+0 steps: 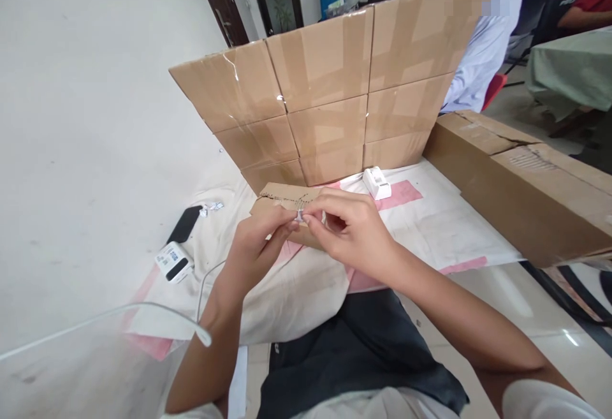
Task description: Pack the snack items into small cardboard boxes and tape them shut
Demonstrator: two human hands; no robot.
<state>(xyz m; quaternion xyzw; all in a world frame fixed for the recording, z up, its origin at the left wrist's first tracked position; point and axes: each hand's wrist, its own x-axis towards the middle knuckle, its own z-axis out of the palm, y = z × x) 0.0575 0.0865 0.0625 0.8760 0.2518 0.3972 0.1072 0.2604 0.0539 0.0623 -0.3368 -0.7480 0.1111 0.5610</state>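
My left hand [258, 237] and my right hand [351, 224] meet over the table, thumbs and index fingertips pinched together. Between them is a small whitish piece [299, 215], gripped from both sides; its kind is too small to make out. Just behind and below the fingers lies a small cardboard box [282, 193] with a torn-looking top edge, partly hidden by my hands. Beyond my right hand, a white plastic device [377, 183] rests near the foot of the cardboard screen.
A taped cardboard screen [329, 68] stands across the back. A long cardboard box [540, 196] borders the right. At left on the cloth [306, 298] are a black phone-like slab [185, 224], a white device [173, 262], a cable [143, 306] and crumpled bits [211, 208]. A person [488, 49] sits beyond.
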